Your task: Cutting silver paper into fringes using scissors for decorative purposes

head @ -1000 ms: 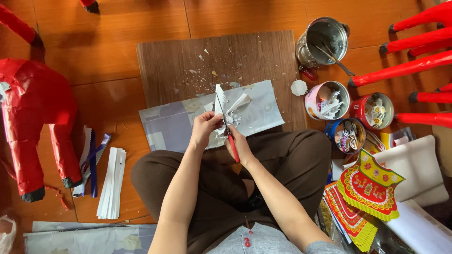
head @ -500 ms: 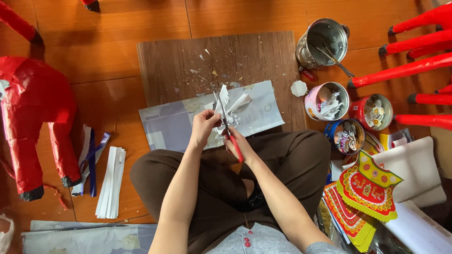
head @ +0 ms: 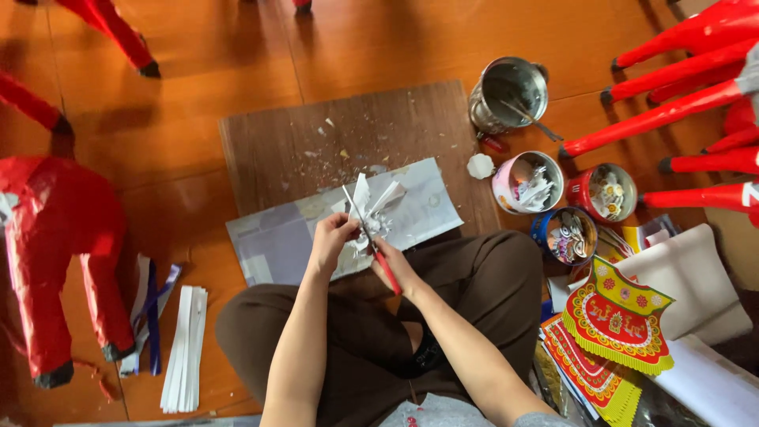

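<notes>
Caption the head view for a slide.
Seated person's left hand holds white paper while right hand cuts it with red-handled scissors.

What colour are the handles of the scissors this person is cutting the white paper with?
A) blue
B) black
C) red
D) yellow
C: the scissors in the right hand show red handles, their blades pointing up into the white paper that the left hand holds.
</notes>
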